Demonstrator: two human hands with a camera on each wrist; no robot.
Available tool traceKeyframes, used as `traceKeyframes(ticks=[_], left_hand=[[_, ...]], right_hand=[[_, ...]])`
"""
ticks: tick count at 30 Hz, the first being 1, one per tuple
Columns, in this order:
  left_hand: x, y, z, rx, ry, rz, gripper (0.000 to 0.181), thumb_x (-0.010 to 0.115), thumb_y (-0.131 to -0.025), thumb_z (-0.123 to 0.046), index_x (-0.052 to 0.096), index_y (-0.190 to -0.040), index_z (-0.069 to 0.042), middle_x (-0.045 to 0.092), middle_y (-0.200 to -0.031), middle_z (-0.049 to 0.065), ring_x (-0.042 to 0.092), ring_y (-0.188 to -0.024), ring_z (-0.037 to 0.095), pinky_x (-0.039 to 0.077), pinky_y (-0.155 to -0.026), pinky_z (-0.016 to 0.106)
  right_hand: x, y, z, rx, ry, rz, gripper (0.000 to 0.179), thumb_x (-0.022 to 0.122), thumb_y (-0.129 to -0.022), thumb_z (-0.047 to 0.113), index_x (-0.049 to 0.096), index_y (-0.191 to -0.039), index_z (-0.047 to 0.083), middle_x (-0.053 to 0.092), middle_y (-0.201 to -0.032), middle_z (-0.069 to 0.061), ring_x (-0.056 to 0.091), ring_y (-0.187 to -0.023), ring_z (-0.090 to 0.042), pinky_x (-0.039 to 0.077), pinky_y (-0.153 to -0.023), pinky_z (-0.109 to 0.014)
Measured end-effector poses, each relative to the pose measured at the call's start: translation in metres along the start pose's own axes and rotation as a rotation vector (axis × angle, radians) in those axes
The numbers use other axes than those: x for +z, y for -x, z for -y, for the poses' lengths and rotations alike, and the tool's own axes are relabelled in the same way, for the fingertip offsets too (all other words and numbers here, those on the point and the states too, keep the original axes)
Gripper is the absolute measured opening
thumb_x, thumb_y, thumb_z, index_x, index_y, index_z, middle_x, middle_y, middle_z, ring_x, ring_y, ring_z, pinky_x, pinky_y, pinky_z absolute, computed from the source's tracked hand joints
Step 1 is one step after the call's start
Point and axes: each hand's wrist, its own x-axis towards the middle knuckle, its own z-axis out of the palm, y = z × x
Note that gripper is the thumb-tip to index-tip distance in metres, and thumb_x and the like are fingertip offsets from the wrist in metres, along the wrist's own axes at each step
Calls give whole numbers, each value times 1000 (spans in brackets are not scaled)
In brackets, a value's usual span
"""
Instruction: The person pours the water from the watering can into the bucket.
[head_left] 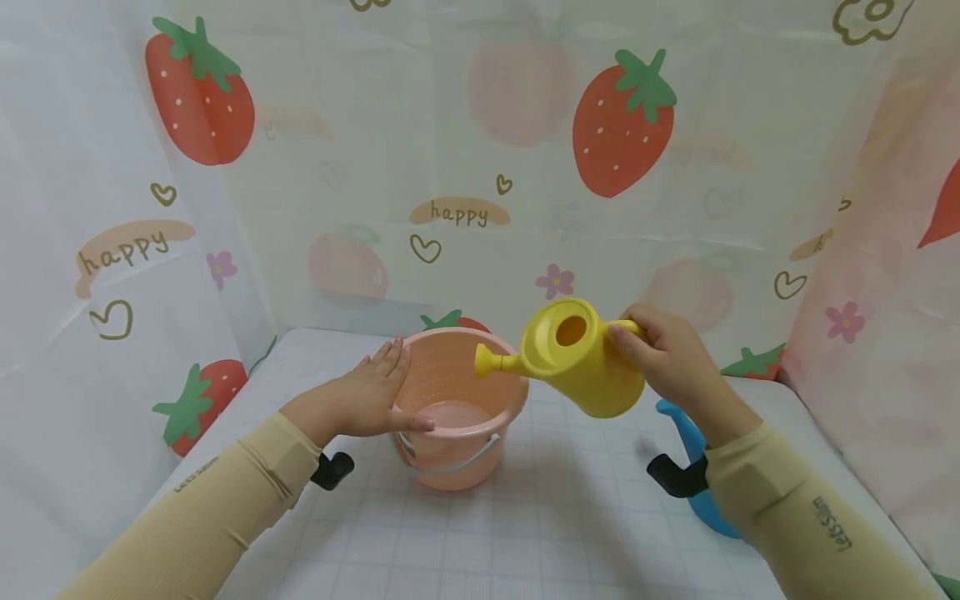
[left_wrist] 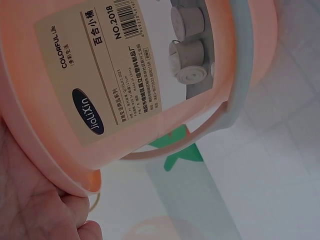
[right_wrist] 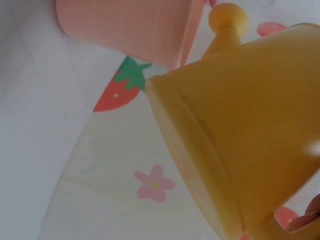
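A peach-coloured bucket point(head_left: 453, 460) stands upright on the table, its pale handle hanging down at the front and a printed label point(left_wrist: 95, 75) on its side. Against the bucket's left rim rests my left hand point(head_left: 367, 392), fingers extended along it and thumb across the near edge. My right hand point(head_left: 671, 358) grips the handle of a yellow watering can point(head_left: 592, 375), held up to the right of the bucket. The can tilts left, with its spout point(head_left: 491, 360) over the bucket's opening. No water shows leaving the spout.
A blue curved-necked object point(head_left: 708, 508) stands on the right, partly hidden behind my right forearm. The white table point(head_left: 555, 533) has a faint grid pattern. Strawberry-printed curtains point(head_left: 360, 150) close in the back and both sides.
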Motion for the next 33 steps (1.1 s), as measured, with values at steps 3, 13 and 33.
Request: traceKeyframes(ticks=[3, 13, 33], left_hand=[[0, 0, 0, 0, -3, 1, 118, 42, -72, -79, 1, -144, 6, -6, -150, 23, -3, -138, 35, 9, -109, 52], [-1, 0, 1, 1, 1, 0, 116, 45, -74, -76, 1, -143, 6, -5, -150, 24, -3, -138, 36, 9, -109, 52], [1, -1, 1, 1, -1, 2, 115, 45, -75, -75, 1, -143, 6, -5, -150, 24, -2, -138, 36, 10, -109, 52]], right_hand=[[1, 4, -4, 31, -34, -33, 26, 52, -94, 27, 60, -83, 5, 48, -70, -7, 45, -68, -21, 42, -56, -26], [4, 15, -15, 144, -267, -91, 33, 48, -96, 28, 54, -84, -2, 47, -77, -5, 46, -81, -20, 46, -65, -25], [17, 28, -33, 178, -786, -210, 28, 47, -96, 19, 51, -71, 9, 40, -67, -1, 37, -68, -17, 33, -60, -27]])
